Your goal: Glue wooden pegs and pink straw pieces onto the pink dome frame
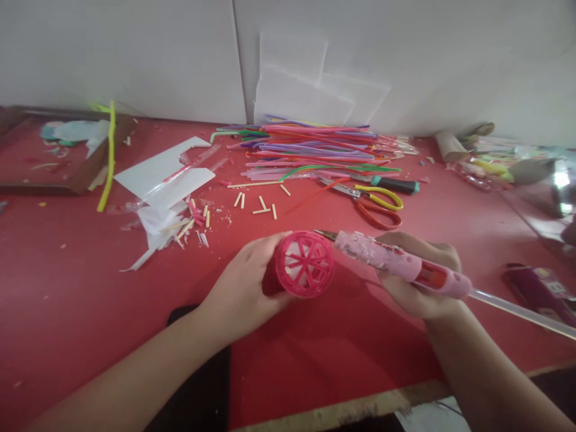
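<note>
My left hand (247, 279) is closed around a round red piece (305, 264), its spoked, wheel-like end facing up; pale material shows between the spokes. In my right hand (420, 270) is a pink hot glue gun (378, 255), with a clear glue stick (522, 311) running out of its back. The gun's dark metal tip points left, close to the upper right rim of the red piece. Whether tip and rim touch, I cannot tell. My right fingers wrap the gun's far side and are partly hidden.
Behind my hands lie scissors (378, 201) with yellow and orange handles, a dark-handled tool (396, 184), short wooden sticks (261, 207) and a pile of coloured strips (310, 144). White paper scraps (166, 174) and a brown tray (45, 187) are leftward. A purple box (540, 291) sits right.
</note>
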`<state>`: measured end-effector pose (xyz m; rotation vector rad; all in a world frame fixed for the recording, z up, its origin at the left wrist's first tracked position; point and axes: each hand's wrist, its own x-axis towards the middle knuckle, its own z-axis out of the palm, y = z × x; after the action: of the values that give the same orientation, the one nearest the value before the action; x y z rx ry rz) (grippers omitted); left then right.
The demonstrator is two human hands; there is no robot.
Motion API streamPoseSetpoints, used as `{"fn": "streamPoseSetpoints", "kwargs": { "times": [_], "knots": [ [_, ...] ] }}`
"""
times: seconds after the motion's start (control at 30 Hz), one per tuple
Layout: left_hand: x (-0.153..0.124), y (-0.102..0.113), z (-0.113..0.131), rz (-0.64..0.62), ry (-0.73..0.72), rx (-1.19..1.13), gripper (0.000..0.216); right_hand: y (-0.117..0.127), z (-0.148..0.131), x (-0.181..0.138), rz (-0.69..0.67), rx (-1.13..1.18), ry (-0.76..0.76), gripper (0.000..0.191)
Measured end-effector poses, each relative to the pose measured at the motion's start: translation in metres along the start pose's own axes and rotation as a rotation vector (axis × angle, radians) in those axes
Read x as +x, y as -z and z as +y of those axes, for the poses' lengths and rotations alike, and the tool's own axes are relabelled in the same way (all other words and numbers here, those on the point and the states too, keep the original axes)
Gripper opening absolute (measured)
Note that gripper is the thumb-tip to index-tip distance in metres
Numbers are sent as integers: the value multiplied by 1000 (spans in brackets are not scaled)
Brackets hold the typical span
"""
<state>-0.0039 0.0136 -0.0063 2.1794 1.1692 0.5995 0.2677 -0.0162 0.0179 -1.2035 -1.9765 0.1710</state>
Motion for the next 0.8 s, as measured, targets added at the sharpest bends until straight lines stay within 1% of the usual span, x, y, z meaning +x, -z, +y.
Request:
{"fn": "streamPoseSetpoints", "kwargs": {
  "times": [0.07,0.13,0.23,0.33,0.57,0.8],
  "knots": [
    [-2,1,-2,33,0,-15,63,-1,-2,2,-7,4,21,17],
    [-3,1,-5,71,-36,-21,64,-3,-5,4,-28,1,44,15],
    [-4,0,-7,113,-108,-15,59,-6,-8,5,-78,-15,67,13],
    [-4,0,-7,140,-138,6,56,-8,-9,5,-98,-34,74,12],
    [-5,1,-8,157,-164,39,60,-5,-7,4,-126,-50,64,10],
    [-5,1,-8,166,-194,45,60,-6,-10,5,-115,-81,65,9]
  ]
}}
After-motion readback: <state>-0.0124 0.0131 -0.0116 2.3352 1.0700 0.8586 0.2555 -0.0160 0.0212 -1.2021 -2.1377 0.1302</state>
